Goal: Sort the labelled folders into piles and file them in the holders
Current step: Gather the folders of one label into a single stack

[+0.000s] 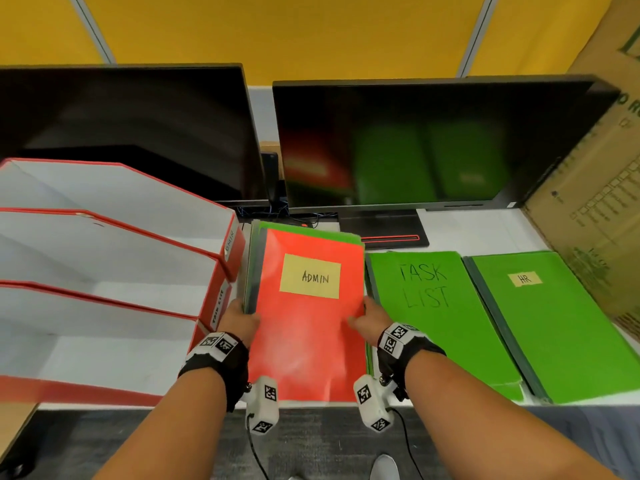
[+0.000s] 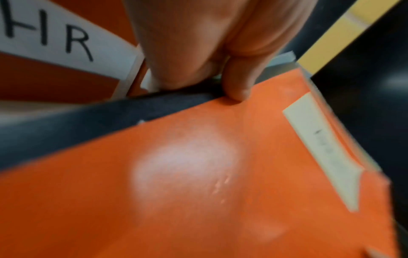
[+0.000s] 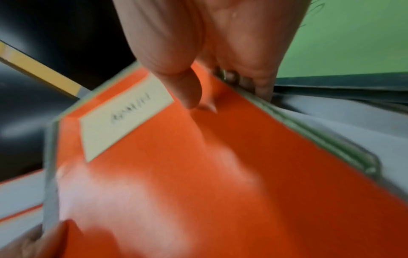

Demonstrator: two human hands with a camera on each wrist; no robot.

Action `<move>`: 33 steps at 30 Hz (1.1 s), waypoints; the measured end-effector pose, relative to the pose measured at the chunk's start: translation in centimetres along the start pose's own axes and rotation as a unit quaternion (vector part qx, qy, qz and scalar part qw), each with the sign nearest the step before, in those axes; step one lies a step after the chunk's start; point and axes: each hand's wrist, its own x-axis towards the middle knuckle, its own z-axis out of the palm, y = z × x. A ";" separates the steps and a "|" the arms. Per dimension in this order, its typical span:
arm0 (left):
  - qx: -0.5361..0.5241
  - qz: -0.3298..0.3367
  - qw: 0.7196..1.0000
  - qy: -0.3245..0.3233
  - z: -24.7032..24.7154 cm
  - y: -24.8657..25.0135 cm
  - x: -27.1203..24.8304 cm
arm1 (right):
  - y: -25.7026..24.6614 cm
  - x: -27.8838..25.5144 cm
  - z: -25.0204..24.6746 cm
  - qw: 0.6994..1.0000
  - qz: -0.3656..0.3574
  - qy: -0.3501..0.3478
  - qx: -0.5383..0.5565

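At the centre of the head view, both hands grasp a stack of folders (image 1: 258,271) topped by the orange ADMIN folder (image 1: 308,327): the left hand (image 1: 240,318) clasps the stack's left edge, the right hand (image 1: 370,318) its right edge, thumbs on top (the wrist views are blurred). Right of it the green TASK LIST folder (image 1: 436,317) and green HR folder (image 1: 554,323) lie flat on the desk (image 1: 485,230). The red file holders (image 1: 114,271) fill the left of the frame.
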 end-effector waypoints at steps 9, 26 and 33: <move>-0.285 0.123 0.950 -0.028 -3.0 3.4 -3.4 | -6.3 -2.0 -4.0 0.952 -0.132 0.137 0.238; -0.123 0.096 0.988 0.011 -1.5 3.2 -4.5 | -3.9 -3.7 -4.5 0.994 -0.090 0.063 0.021; -0.158 0.115 0.980 -0.040 -0.8 4.3 -4.4 | -3.7 -3.1 -6.9 0.979 -0.075 0.175 0.068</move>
